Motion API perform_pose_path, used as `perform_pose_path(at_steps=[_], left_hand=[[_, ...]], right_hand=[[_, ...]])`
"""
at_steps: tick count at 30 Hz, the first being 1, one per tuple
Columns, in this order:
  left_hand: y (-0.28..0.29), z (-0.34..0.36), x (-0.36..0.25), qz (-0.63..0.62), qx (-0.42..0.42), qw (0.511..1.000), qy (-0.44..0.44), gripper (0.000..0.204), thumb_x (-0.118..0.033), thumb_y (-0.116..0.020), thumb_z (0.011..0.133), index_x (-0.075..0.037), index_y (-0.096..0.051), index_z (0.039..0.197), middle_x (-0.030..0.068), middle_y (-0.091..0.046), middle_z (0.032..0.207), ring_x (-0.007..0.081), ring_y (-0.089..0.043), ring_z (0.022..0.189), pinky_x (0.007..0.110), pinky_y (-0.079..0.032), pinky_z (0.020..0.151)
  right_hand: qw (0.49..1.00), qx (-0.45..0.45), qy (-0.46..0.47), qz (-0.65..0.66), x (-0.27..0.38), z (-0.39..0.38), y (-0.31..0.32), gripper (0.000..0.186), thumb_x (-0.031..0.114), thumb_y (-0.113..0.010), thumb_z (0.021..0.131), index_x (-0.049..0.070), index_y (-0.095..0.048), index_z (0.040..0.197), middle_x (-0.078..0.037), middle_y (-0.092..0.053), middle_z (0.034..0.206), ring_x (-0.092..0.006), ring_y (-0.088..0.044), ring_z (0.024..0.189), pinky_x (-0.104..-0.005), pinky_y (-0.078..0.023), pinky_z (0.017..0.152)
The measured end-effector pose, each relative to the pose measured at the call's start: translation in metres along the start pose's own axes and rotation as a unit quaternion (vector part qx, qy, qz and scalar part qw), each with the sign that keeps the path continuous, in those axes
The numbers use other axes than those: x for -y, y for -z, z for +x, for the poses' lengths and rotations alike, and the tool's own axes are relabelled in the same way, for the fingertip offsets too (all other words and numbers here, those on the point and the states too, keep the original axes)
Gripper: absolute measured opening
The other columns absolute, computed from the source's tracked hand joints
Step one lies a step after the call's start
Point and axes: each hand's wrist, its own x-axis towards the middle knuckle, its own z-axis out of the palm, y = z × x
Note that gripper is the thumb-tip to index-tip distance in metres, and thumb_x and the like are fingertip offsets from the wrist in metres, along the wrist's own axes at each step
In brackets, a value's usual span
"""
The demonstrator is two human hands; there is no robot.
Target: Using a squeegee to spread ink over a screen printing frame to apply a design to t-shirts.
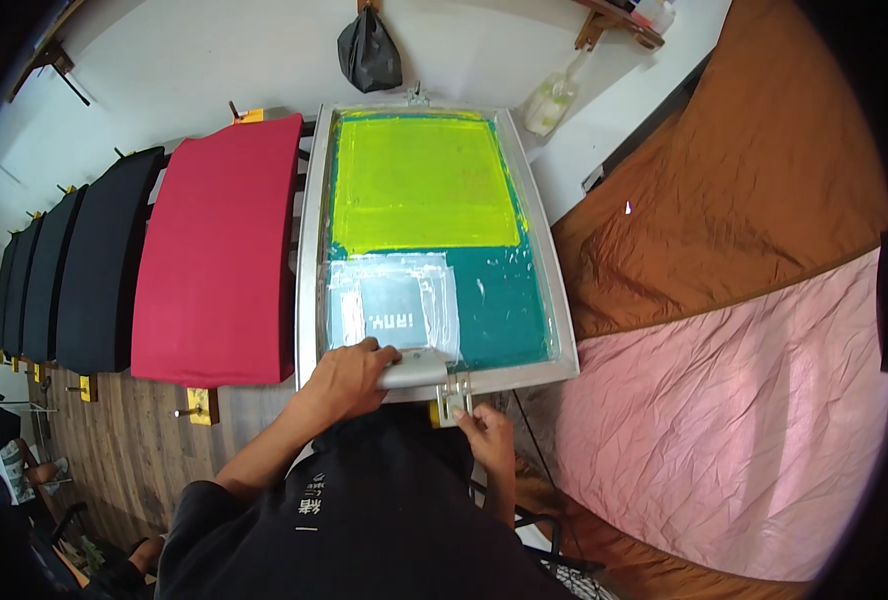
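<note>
A framed printing screen [564,340] lies in front of me, with a lime-green area [424,175] over teal and a pale grey patch [384,290] with white lettering at lower left. My left hand [349,380] is closed over a grey metal bar [414,372], possibly a squeegee, along the screen's near edge. Just right of it, my right hand [484,435] grips a metal clamp [454,398] below the frame, thumb against it.
To the left stands a row of padded boards, one red [214,250] and several black [104,260]. A black bag [369,50] and clear bottle [554,100] hang behind. Brown [724,180] and pink [724,420] fabrics fill the right. Another person's limb [44,470] shows lower left.
</note>
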Motion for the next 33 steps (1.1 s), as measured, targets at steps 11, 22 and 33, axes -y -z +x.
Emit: perform_pose_path(at_steps=[11,22,33], left_hand=[[0.022,0.004,0.003,-0.026,0.001,1.000,0.011,0.040,-0.014,-0.072,0.070,-0.010,-0.065,0.110,0.0147,-0.066,0.092,0.0354,-0.067,0.082,0.044,-0.055,0.074],[0.025,-0.015,-0.006,0.003,-0.020,0.999,0.028,0.042,-0.014,-0.071,0.071,-0.010,-0.064,0.111,0.0135,-0.066,0.092,0.0352,-0.067,0.080,0.043,-0.055,0.074],[0.002,-0.038,-0.015,0.002,-0.078,0.997,0.018,0.031,-0.011,-0.067,0.071,-0.009,-0.069,0.102,0.0156,-0.067,0.089,0.0344,-0.068,0.077,0.043,-0.056,0.070]], right_hand=[[0.999,0.035,0.007,0.015,0.024,0.003,0.007,0.045,0.027,-0.073,0.086,0.001,-0.043,0.063,0.000,-0.035,0.056,-0.0073,-0.032,0.056,-0.0303,-0.028,0.048],[0.999,0.032,0.001,0.043,0.040,-0.015,0.009,0.043,0.026,-0.073,0.086,0.001,-0.046,0.062,0.002,-0.037,0.055,-0.0067,-0.033,0.056,-0.0292,-0.027,0.048],[0.999,-0.010,0.047,-0.006,0.016,-0.035,0.002,0.046,0.032,-0.072,0.086,-0.002,-0.049,0.065,-0.008,-0.040,0.051,-0.0121,-0.035,0.051,-0.0335,-0.033,0.046]])
